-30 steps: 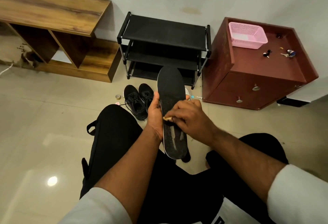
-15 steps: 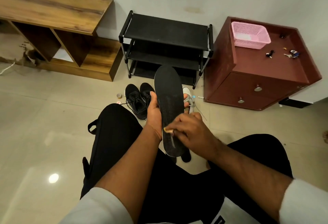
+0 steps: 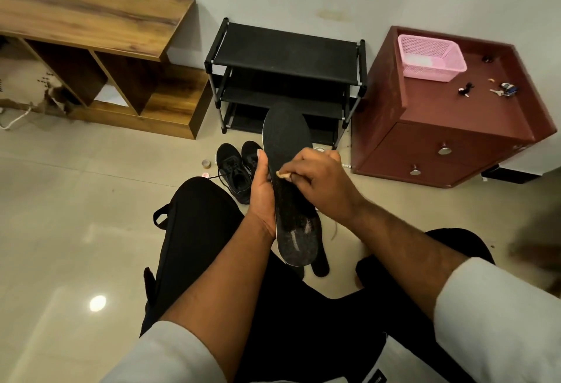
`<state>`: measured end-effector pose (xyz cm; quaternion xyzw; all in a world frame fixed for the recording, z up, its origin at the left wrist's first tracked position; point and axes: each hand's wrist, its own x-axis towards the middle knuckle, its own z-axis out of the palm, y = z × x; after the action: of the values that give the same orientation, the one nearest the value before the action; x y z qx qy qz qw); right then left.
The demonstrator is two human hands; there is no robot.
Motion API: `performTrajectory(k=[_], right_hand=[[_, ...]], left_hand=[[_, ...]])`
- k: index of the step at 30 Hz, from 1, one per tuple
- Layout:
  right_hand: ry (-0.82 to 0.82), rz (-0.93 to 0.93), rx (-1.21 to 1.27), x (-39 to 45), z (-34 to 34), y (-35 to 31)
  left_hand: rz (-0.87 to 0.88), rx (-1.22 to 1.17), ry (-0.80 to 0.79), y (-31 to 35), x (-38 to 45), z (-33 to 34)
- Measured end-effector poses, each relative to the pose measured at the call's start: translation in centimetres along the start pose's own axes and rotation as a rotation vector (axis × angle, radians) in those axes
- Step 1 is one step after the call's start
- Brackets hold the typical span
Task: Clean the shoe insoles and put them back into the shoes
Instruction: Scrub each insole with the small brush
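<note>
We are gripping the black insole (image 3: 288, 176) along its left edge with our left hand (image 3: 261, 191), upright over our lap, while our right hand (image 3: 318, 182) is pinching a small tan cloth (image 3: 282, 175) against it, now higher up than a second ago; the black shoes (image 3: 238, 167) are sitting on the floor beyond

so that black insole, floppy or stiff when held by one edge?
Probably semi-stiff: the insole stands up well past the left hand gripping its edge, with no visible droop. Likely light, since that side grip alone holds it up. The speckled face looks fabric-like, so probably not slippery; it holds position under the right hand with its small cloth.
</note>
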<state>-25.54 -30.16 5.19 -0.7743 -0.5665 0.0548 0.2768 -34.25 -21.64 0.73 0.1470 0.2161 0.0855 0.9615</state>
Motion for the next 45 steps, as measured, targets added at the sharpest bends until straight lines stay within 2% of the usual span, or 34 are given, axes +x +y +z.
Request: performTrajectory(k=[4,9,13,19,27,30,36,40,45], right_hand=[[-0.075,-0.064,0.051,-3.8,0.6,-1.0],[-0.069,-0.128,0.014,-5.0,0.6,-0.3],[0.001,-0.065,0.01,-1.2,-0.2,0.1],[0.069,0.038,-0.053,3.4,-0.8,0.8],[-0.047,-0.027,0.012,-3.5,0.7,-1.1],[-0.021,-0.047,-0.003,-5.2,1.4,-0.7],[0.076,-0.025,-0.118,-1.2,-0.4,0.3],[0.124,0.056,-0.217,2.0,-1.8,2.0],[0.074,0.154,-0.173,2.9,-3.0,2.9]], left_hand=[[-0.01,0.005,0.02,0.1,0.4,-0.2],[-0.035,0.012,0.05,-0.2,0.8,0.0],[0.004,0.021,0.095,-0.4,0.9,-0.2],[-0.038,-0.017,0.023,-0.8,0.6,0.3],[-0.024,0.044,0.071,0.1,1.4,-1.1],[-0.031,0.095,0.07,-0.1,1.4,-0.9],[-0.096,0.052,0.001,-0.5,0.6,-0.5],[-0.113,0.075,-0.043,-1.1,0.4,0.3],[-0.097,0.089,-0.061,-1.3,0.7,0.1]])
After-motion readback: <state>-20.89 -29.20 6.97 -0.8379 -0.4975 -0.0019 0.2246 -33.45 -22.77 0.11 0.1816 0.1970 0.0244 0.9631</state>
